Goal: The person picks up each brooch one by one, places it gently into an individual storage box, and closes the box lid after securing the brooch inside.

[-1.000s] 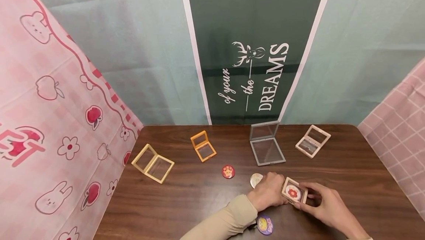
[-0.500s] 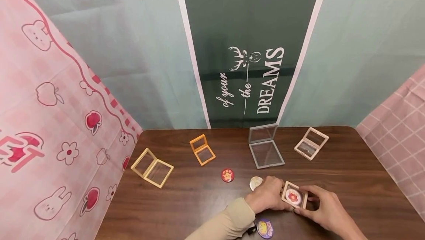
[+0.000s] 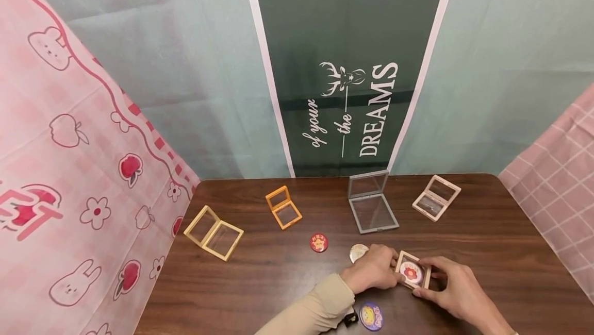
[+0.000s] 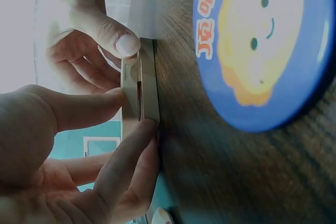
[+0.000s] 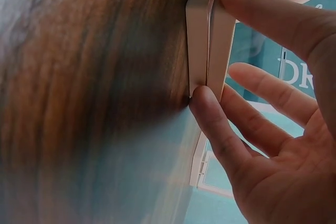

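A beige square display case (image 3: 426,278) with clear windows sits low over the table, a round white badge with a red flower (image 3: 411,272) inside it. My left hand (image 3: 373,268) pinches the case's left side between thumb and fingers. On the opposite side, my right hand (image 3: 457,283) grips it, thumb at the near corner and index finger along the far edge. A narrow gap runs between the two halves of the case rim (image 4: 149,82) in the left wrist view. Beside my left wrist lies a purple badge (image 3: 372,316); a pale badge (image 3: 358,253) is partly hidden behind the left hand.
Open display cases stand along the back of the wooden table (image 3: 260,283): yellow (image 3: 224,256), orange (image 3: 287,224), grey (image 3: 379,230) and pale pink (image 3: 436,217). A red badge (image 3: 318,243) lies in front of them. Printed cloths hang around the table.
The case has tipped flatter between my hands. My left hand has shifted slightly, and its thumb now shows at the case's near left edge.
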